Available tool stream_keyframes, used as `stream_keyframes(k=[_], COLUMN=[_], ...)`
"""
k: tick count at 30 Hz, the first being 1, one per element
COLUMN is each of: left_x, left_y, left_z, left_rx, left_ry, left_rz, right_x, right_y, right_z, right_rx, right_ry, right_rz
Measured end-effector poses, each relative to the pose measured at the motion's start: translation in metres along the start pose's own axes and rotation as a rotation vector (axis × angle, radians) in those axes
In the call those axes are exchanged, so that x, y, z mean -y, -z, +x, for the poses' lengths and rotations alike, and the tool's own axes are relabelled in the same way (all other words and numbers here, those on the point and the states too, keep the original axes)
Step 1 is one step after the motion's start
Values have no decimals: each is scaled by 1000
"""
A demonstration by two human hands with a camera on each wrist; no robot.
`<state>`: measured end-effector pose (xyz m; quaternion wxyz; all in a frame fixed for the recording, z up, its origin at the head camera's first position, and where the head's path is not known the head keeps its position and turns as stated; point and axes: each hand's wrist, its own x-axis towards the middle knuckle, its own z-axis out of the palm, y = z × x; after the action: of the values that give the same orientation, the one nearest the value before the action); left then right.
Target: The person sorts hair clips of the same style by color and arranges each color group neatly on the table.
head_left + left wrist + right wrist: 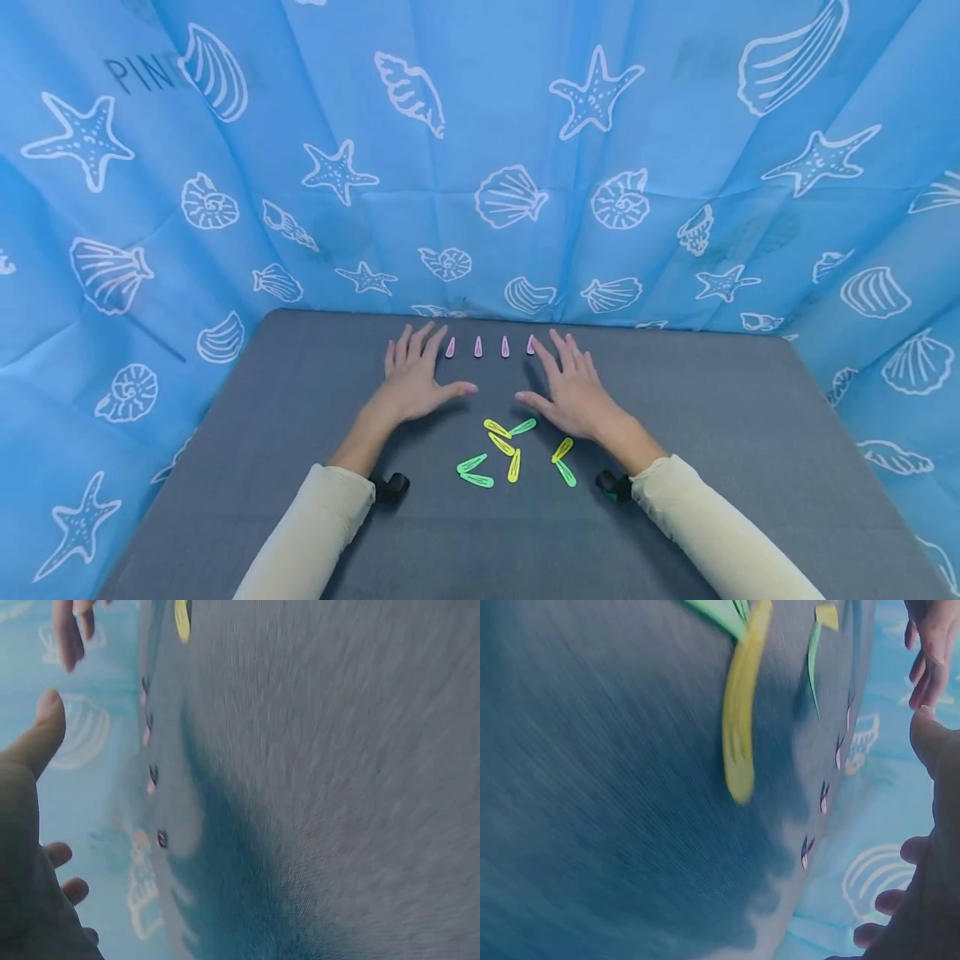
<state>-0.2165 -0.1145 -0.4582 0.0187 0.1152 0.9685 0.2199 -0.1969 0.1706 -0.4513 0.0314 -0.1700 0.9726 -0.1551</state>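
Observation:
Several pink snap hair clips (477, 347) stand in a side-by-side row near the back of the table. At the row's left end my left hand (412, 379) hovers with its fingers spread and holds nothing. My right hand (573, 387) is spread at the other end, its index fingertip close beside the rightmost pink clip (530, 345). Between the forearms lie loose yellow clips (501, 443) and green clips (476, 481), some touching in pairs. The right wrist view shows a yellow clip (739, 735) up close beneath the hand, with the pink row farther off.
The grey cloth-covered table (720, 467) ends at a blue curtain (465, 108) printed with shells and starfish, which hangs behind it and along the sides. Dark wrist cameras (392, 488) sit at both sleeve cuffs, low over the table.

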Motion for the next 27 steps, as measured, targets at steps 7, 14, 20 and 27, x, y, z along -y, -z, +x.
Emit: stream_keyframes(k=[7, 14, 20, 27], left_x=[-14, -20, -24, -28], left_y=[-6, -11, -19, -27], left_z=[-28, -57, -70, -78], left_rx=[19, 73, 149, 200], left_ry=[-45, -15, 2, -17], left_rz=[-5, -80, -176, -216], right_x=[12, 17, 4, -5], right_y=[-10, -17, -21, -23], right_z=[-25, -34, -31, -27], right_rx=[22, 62, 111, 132], right_ry=[-2, -72, -59, 17], right_rz=[99, 264, 386, 454])
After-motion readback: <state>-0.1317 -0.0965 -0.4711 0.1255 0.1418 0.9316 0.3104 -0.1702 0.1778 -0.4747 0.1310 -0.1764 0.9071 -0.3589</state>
